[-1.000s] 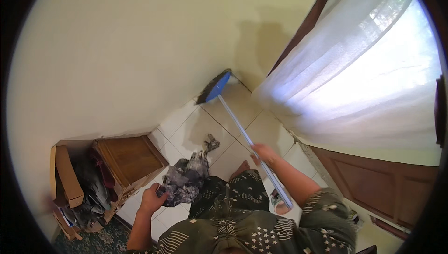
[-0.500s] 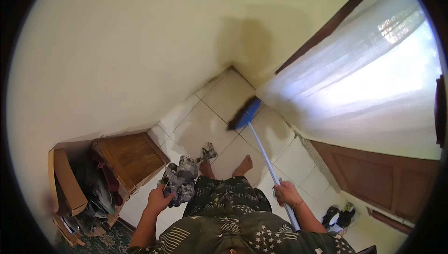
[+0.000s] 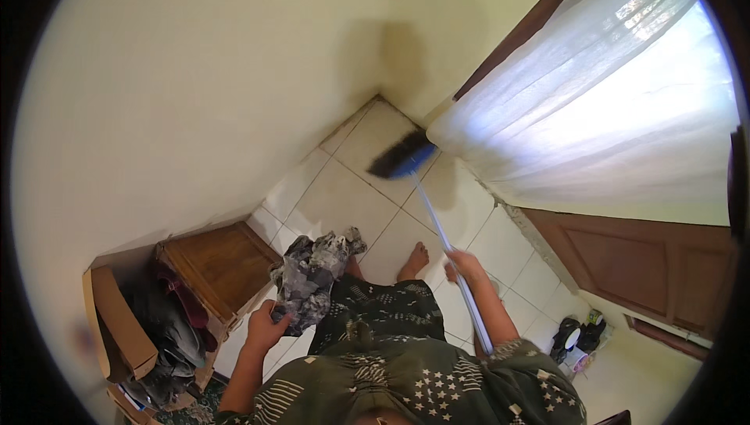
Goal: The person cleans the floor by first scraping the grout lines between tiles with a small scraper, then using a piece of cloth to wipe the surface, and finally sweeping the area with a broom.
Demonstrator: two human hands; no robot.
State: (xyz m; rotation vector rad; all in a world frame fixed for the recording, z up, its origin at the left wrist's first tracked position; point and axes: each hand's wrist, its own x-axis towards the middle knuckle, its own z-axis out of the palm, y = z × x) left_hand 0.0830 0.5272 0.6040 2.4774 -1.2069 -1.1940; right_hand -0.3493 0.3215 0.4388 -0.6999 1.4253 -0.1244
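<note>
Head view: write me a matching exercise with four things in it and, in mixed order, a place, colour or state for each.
1. Broom head
2. Crumpled grey bundle
3. Broom handle
4. Curtain

A. Gripped by the right hand
B. White and sheer, on the right side
C. Held in the left hand
D. Blue, with dark bristles

Pairs: 1-D, 2-C, 3-A, 4-B

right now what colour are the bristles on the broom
The bristles look black, best seen in the head view, the only one.
</note>
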